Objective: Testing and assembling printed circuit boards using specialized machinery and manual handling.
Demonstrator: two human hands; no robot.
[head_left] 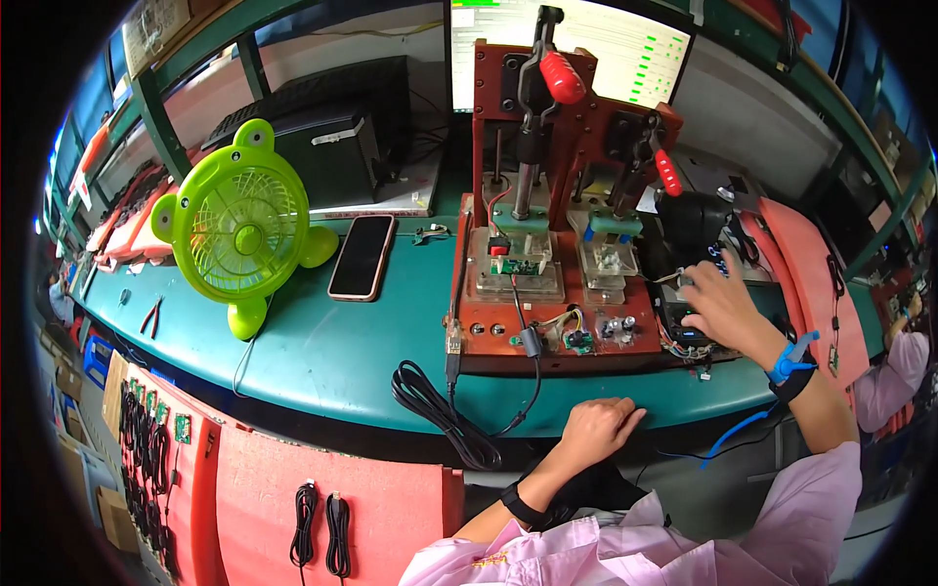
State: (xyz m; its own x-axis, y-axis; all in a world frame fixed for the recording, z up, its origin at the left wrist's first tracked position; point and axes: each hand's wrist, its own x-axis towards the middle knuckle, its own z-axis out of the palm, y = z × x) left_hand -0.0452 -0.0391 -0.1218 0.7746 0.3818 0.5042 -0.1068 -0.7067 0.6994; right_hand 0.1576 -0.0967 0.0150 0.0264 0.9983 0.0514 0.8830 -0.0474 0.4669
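My right hand (721, 301) reaches over a black device (689, 317) with wires, at the right of the bench; its fingers are apart and hold nothing I can see. A blue strap (793, 359) is round that wrist. My left hand (598, 430) rests at the bench's front edge, fingers curled in, with nothing visible in it. Ahead stands a red-brown test fixture (596, 344) with two toggle clamps, their red handles (563, 78) raised. A small green circuit board (518, 266) sits in its clear holder. A black cable (445, 415) hangs coiled at the front edge.
A green fan (244, 220) and a phone (362, 258) stand left on the green bench (322, 356). Behind is a lit monitor (625, 44). Pink foam (259, 479) at the lower left carries bundled cables (337, 535); more foam (811, 264) lies right, near another person's sleeve (894, 369).
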